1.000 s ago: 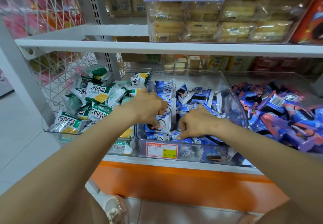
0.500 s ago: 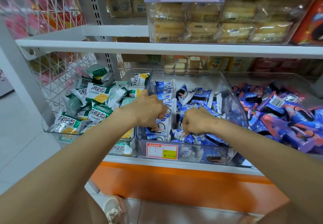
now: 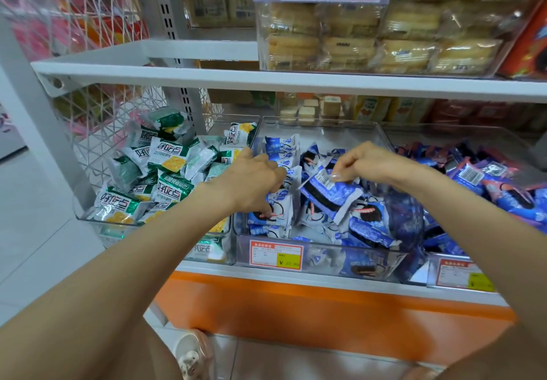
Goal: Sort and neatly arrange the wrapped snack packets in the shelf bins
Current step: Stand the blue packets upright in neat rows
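The middle clear bin (image 3: 325, 256) holds blue-and-white wrapped snack packets. Along its left side a row of upright packets (image 3: 281, 154) stands on edge. My left hand (image 3: 254, 181) is curled over the front of that row and grips a white-and-blue packet (image 3: 278, 210). My right hand (image 3: 367, 163) is raised above the bin and pinches the top edge of a blue packet (image 3: 331, 196) with a barcode, which hangs tilted over the loose pile.
A left bin (image 3: 124, 224) is heaped with green-and-white packets (image 3: 168, 157). A right bin (image 3: 461, 276) holds blue and purple packets (image 3: 503, 190). A white shelf (image 3: 266, 80) sits close overhead, carrying wrapped cakes (image 3: 370, 36). Orange base panel (image 3: 296, 314) below.
My right hand has lifted out of the loose pile, bringing up a blue packet pinched by its edge. My left hand has stayed on the upright row.
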Demonstrator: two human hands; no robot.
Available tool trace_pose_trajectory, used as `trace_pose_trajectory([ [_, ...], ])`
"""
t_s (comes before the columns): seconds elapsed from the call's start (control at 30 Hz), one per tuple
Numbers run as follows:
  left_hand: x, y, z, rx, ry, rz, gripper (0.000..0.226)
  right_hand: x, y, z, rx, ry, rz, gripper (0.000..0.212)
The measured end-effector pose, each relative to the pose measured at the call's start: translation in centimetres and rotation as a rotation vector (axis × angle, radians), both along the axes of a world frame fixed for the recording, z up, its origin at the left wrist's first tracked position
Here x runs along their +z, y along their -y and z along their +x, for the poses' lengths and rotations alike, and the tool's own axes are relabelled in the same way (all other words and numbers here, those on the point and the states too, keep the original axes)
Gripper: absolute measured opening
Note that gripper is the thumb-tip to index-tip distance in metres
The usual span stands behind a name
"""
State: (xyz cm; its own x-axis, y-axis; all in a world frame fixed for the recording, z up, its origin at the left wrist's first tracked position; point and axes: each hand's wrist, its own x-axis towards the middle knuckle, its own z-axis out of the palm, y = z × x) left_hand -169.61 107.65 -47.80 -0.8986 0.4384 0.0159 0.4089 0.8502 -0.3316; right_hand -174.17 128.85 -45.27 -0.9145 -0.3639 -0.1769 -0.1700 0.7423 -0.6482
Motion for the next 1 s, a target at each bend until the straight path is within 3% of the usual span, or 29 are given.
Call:
trace_pose_trajectory([
  [0.17,-0.1,-0.8,0.7,0.025,0.014,-0.038,0.024,0.0,-0.6,0.4,-0.017,-0.128,-0.192,0.009],
  [0.33,0.7,-0.8,1.3,0.055,0.052,-0.023,0.026,-0.5,-0.1,1.1,0.078,-0.304,-0.278,0.011],
  [0.4,1.3,-0.4,1.3,0.089,0.078,0.223,0.018,-0.6,0.3,1.6,0.14,-0.463,-0.305,0.012],
  [0.5,2.6,0.1,1.0,0.261,0.242,1.029,0.012,-0.8,0.8,1.9,0.265,-0.874,-0.282,0.012],
  [0.57,3.3,0.3,0.8,0.381,0.458,1.448,0.023,-1.1,1.1,1.9,0.348,-1.146,-0.181,0.017],
  [0.67,3.6,0.3,0.9,0.457,0.685,1.604,0.034,-1.9,1.2,2.1,0.473,-1.385,-0.033,0.021],
  [0.77,3.3,0.4,0.7,0.419,0.655,1.589,0.024,-2.5,1.3,2.1,0.49,-1.339,-0.034,0.02],
  [0.87,3.0,0.8,0.4,0.368,0.567,1.501,0.024,-2.4,1.2,2.0,0.311,-1.16,-0.16,0.022],
  [0.93,3.0,0.9,0.5,0.339,0.541,1.452,0.028,-2.0,1.2,2.2,0.164,-0.903,-0.261,0.022],
  [1.0,3.1,0.7,0.6,0.291,0.517,1.414,0.027,-1.4,1.4,2.5,0.088,-0.499,-0.414,0.032],
])
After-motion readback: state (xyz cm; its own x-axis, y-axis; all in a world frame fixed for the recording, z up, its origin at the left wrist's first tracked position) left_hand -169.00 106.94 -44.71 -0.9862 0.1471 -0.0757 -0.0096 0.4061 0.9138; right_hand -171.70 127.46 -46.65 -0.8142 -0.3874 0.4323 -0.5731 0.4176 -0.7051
